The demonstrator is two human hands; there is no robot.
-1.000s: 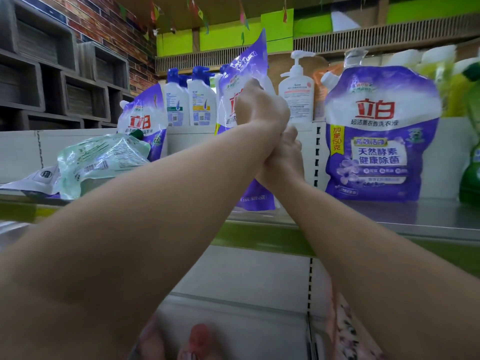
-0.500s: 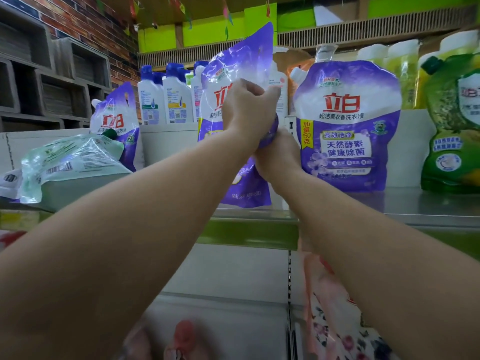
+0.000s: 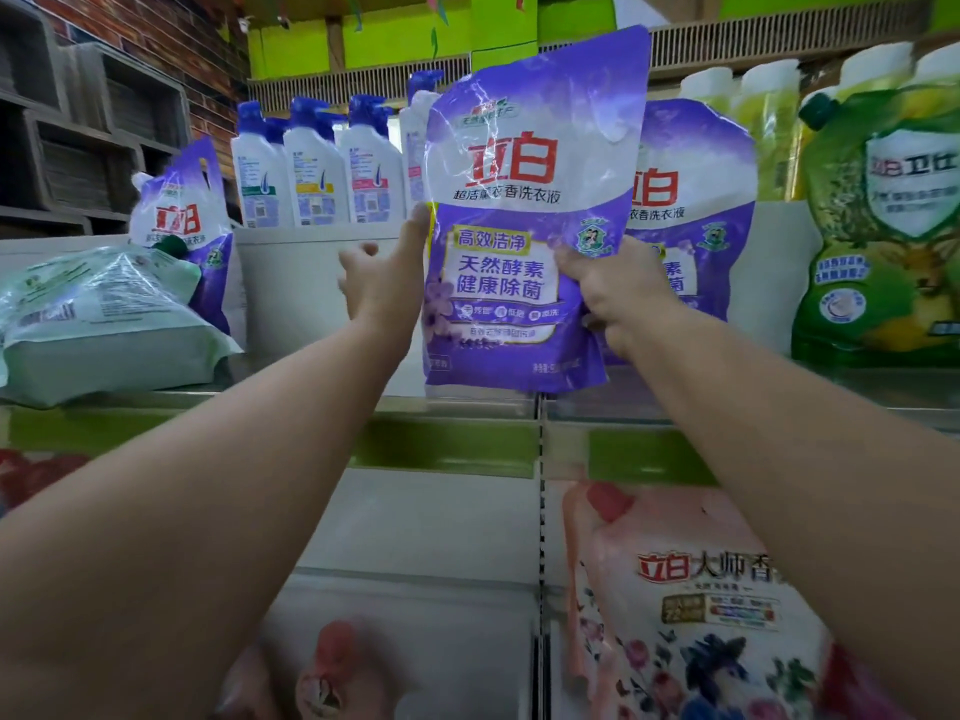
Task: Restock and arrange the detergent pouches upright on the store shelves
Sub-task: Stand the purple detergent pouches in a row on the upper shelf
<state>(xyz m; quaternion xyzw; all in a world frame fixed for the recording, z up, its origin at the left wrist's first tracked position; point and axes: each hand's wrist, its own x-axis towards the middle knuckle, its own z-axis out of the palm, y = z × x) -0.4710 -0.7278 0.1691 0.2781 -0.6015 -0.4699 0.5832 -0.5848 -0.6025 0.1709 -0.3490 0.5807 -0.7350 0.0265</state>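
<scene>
Swung round face-on now, the purple pouch (image 3: 519,215) shows its full front where half a second ago it stood edge-on with both fists bunched on it, and the hands have spread apart! Nearest us, the right hand (image 3: 610,291) is clamped on the pouch's right edge, low down, fingers pinching the film. The left hand (image 3: 387,283) is open, fingers splayed, just its fingertips against the left edge. Long axis upright, tilting slightly right at the top, base at the metal shelf (image 3: 467,402) lip; resting or hovering, I can't tell. So the pouch sits between the hands, ahead and above. Just behind to the right stands a second purple pouch (image 3: 696,200), partly covered. I'd say the right hand steers it back alongside.
</scene>
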